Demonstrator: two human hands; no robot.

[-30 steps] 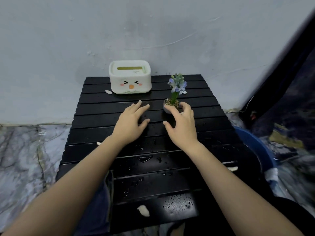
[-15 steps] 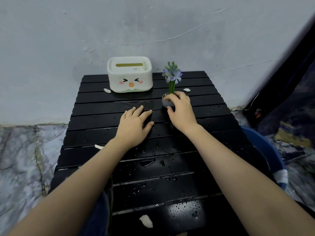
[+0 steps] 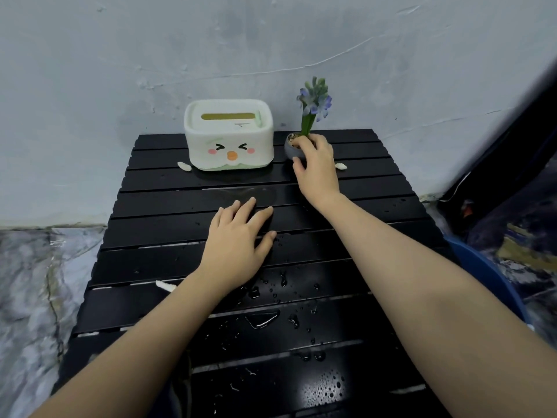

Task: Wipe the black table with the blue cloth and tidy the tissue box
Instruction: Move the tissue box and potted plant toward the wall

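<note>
Black slats, wet and shining, that's the table (image 3: 187, 260), with water beads and small puddles all over the near half. The right hand (image 3: 316, 164) is out at the far right corner, fingers curled round the little grey pot (image 3: 290, 147), thumb on its near side, the flower (image 3: 315, 101) standing upright above the knuckles. The left hand (image 3: 238, 245) lies flat on the middle slats, fingers straight and a little spread, gripping nothing. The box (image 3: 229, 135) sits at the far edge, close to the wall, just left of the pot with a thin gap between them. It lies ahead of the left hand and a touch to its left, well apart from it, so I'd call the right hand the nearer one, though that hand is busy. The box's long axis runs left to right, along the slats; the slot on top runs the same way, and the little face with the orange beak looks straight back at the person. No tissue shows in the slot that I can see. White scraps (image 3: 184, 166) lie by the box's left foot, another by the right wrist, another near the left wrist. The cloth? I can't find it anywhere. A blue tub (image 3: 488, 276) peeks out past the right forearm. Nothing wiped, I'd say, with that water sitting there.
</note>
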